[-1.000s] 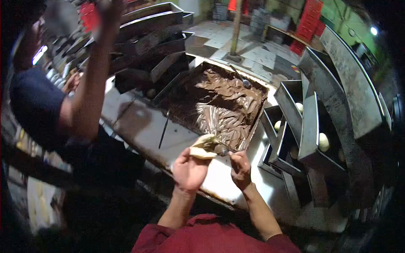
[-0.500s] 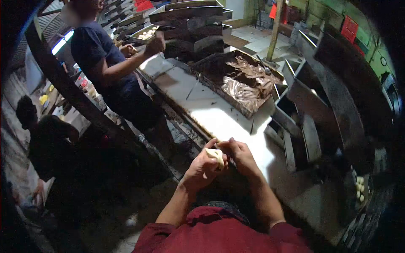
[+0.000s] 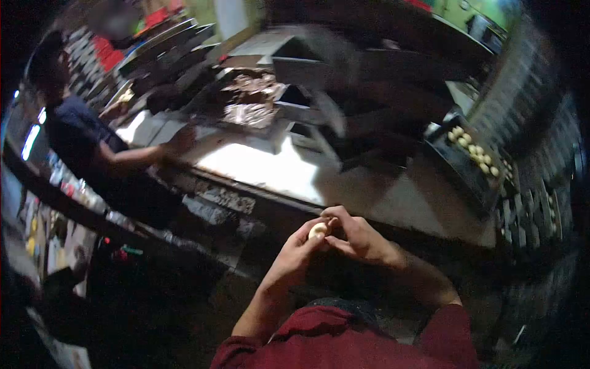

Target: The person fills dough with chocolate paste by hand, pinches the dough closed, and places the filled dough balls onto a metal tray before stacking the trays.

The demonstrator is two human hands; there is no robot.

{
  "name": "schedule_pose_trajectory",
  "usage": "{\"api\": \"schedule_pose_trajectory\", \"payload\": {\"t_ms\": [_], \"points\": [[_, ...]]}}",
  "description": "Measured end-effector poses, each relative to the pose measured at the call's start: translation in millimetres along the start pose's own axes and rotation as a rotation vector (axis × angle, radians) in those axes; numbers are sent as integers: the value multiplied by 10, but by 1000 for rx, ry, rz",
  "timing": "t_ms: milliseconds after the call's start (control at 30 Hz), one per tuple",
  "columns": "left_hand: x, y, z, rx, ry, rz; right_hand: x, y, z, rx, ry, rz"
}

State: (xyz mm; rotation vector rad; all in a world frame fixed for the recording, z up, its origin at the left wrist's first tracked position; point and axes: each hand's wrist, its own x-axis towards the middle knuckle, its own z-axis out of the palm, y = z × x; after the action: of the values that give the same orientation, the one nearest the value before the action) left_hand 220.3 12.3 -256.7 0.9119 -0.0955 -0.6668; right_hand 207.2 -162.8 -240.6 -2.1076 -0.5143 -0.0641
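Note:
My left hand (image 3: 294, 255) and my right hand (image 3: 359, 237) are pressed together just in front of my chest, both closed around a small pale ball of dough (image 3: 318, 230). Only the top of the dough shows between my fingers. The hands are held over the dark gap at the near edge of the metal worktable (image 3: 258, 166). A tray of brown chocolate filling (image 3: 252, 98) sits at the far side of that table, well away from my hands.
A person in a dark blue shirt (image 3: 80, 141) stands at the left, one hand on the table. A dark tray of several dough balls (image 3: 473, 154) lies at the right. Stacked dark baking tins (image 3: 344, 92) crowd the back. The picture is blurred.
The view has swung right and the table looks farther off. My hands stayed together, closing more tightly round the dough. The tray of dough balls came into view at the right.

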Motion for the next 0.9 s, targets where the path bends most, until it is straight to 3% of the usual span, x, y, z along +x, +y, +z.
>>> {"api": "schedule_pose_trajectory", "payload": {"t_ms": [33, 100, 133, 167, 200, 233, 267, 300, 333, 367, 400, 467, 533, 567, 633, 667, 700, 767, 833, 900], "points": [[115, -79, 124, 355, -117, 62, -143, 89, -168, 25, 16, 47], [432, -281, 492, 358, -188, -17, -456, 289, -543, 74, 62, 144], [656, -457, 713, 359, -116, 19, -668, 345, -662, 99, 185, 311], [863, -669, 937, 352, -32, 51, -922, 467, -708, 90, 215, 334], [1198, -1004, 1102, 349, -58, 41, -1145, 644, -744, -417, 405, 198], [1594, -1476, 1172, 445, -115, 214, -1323, 840, -768, -921, 566, 49], [1896, -1768, 1302, 493, -147, 298, -1485, 1057, -837, -925, 569, 63], [2193, -2055, 1435, 539, -175, 384, -1673, 1329, -965, -876, 576, 229], [2483, -2194, 1624, 820, -224, 533, -1837, 1659, -1121, -821, 580, 388], [2681, -2271, 1738, 1101, -269, 684, -2027, 2269, -1330, -350, 669, 467], [2769, -2321, 1765, 1102, -269, 683, -2065, 2507, -1441, -109, 690, 493], [2895, -2359, 1779, 1754, -338, 556, -1941, 2618, -1610, 273, 727, 553], [2866, -2218, 1515, 1422, -369, 492, -1502, 2296, -1668, 558, 700, 596], [2739, -2124, 1325, 1393, -225, 552, -1289, 2167, -1674, 702, 671, 612], [2413, -1835, 779, 1445, 15, 649, -1475, 3624, -926, -367, 387, 720], [2281, -1702, 443, 1524, 121, 681, -1566, 2967, -1173, -551, 239, 396], [2150, -1568, 108, 1597, 230, 703, -1629, 2473, -1412, -637, 96, 282], [1842, -1051, -431, 1079, 331, 427, -1536, 2193, -1969, -497, 51, 396], [1762, -712, -756, 1671, 443, 561, -1200, 2232, -2373, -373, 151, 604], [1868, -493, -835, 1813, 437, 641, -911, 2423, -2322, -391, 173, 735]]}}
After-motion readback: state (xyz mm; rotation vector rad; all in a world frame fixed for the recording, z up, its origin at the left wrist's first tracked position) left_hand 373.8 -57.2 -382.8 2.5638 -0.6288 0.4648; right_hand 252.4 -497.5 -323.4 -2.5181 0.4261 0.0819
